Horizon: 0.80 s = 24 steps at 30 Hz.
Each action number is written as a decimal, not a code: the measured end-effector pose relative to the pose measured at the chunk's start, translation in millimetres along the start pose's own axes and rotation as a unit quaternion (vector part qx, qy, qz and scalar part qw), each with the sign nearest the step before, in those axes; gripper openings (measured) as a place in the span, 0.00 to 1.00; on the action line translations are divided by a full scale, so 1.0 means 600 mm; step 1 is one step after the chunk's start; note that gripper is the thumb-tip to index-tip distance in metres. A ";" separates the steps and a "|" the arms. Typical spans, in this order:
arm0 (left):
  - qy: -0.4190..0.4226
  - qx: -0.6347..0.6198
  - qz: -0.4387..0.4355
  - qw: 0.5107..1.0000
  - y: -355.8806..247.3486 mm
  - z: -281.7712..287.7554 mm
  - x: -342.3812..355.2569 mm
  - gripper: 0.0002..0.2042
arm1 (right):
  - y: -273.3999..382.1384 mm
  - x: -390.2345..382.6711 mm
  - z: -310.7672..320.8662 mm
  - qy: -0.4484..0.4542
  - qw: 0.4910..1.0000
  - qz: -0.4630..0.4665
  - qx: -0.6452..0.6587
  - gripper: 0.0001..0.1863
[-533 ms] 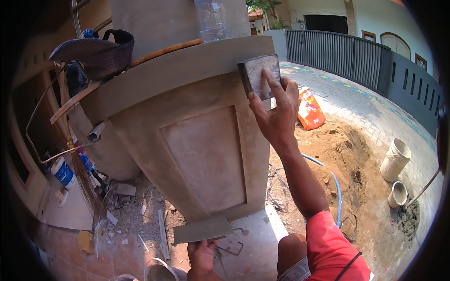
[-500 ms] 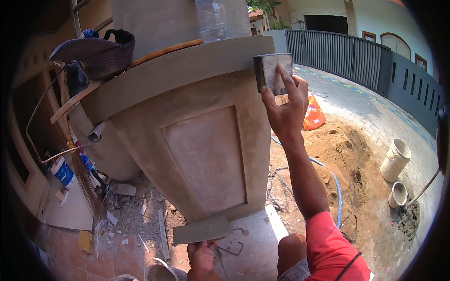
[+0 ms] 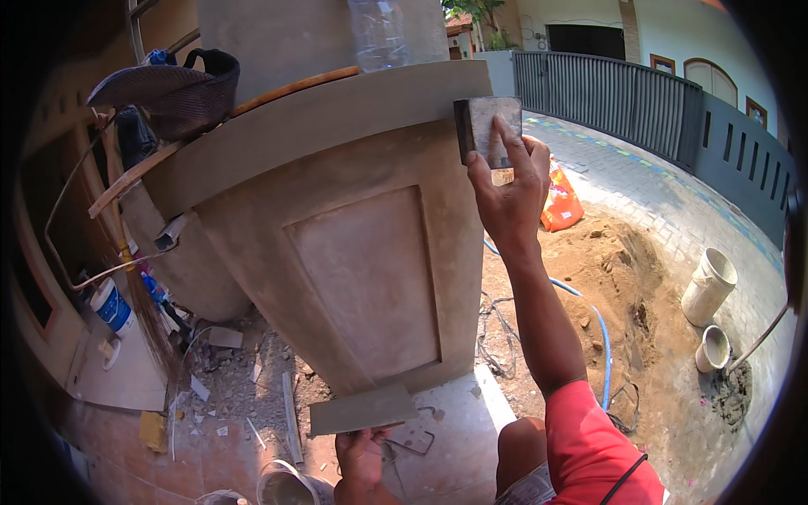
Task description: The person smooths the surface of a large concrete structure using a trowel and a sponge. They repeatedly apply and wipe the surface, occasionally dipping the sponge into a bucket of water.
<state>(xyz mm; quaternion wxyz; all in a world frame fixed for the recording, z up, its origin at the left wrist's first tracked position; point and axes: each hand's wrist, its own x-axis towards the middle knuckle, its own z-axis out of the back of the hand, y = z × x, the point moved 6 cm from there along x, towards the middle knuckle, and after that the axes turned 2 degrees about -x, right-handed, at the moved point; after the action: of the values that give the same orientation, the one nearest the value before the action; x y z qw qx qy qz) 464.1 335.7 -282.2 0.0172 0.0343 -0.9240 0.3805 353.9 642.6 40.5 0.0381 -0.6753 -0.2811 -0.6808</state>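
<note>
My right hand [image 3: 515,172] grips an angled metal corner trowel [image 3: 495,126], its grey plate under my outstretched index finger and its dark side toward the pillar. The trowel sits at the right-hand corner of the plastered pillar [image 3: 252,220], just below the thick top ledge [image 3: 337,108]. Low in front of the pillar, my left hand [image 3: 360,454] holds a flat grey plasterer's hawk [image 3: 362,410] from beneath, fingers closed under it. The pillar's front has a recessed panel [image 3: 366,282] with a smooth, lighter surface.
A dark cap [image 3: 181,93], a wooden strip [image 3: 295,90] and a clear plastic bottle [image 3: 379,35] rest on the ledge. At right are a sand pile [image 3: 606,269], a blue hose [image 3: 604,337] and pails [image 3: 709,282]. Another bucket [image 3: 286,484] stands near my left hand; rubble [image 3: 244,379] lies left.
The view has shifted very slightly. Both hands keep their hold, with the trowel still at the pillar's corner and the hawk still low in front.
</note>
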 end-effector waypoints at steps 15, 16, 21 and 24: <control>-0.003 0.005 0.000 1.000 0.000 0.000 0.001 0.19 | -0.010 0.005 0.012 -0.035 0.999 -0.007 0.006 0.30; -0.007 0.008 -0.004 1.000 -0.004 -0.003 0.000 0.19 | -0.031 0.020 0.022 -0.053 0.998 -0.014 -0.007 0.30; 0.008 0.001 -0.004 1.000 -0.002 0.003 0.008 0.19 | -0.045 0.029 -0.006 -0.016 0.995 -0.035 -0.096 0.29; 0.013 0.001 -0.001 1.000 0.005 0.007 0.012 0.20 | -0.008 -0.008 -0.024 -0.005 0.995 -0.005 -0.096 0.30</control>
<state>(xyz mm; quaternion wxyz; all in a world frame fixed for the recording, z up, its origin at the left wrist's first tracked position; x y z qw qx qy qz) 456.5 334.4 -286.6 0.0292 0.0307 -0.9234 0.3814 339.1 638.9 35.3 -0.0312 -0.6776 -0.2180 -0.7017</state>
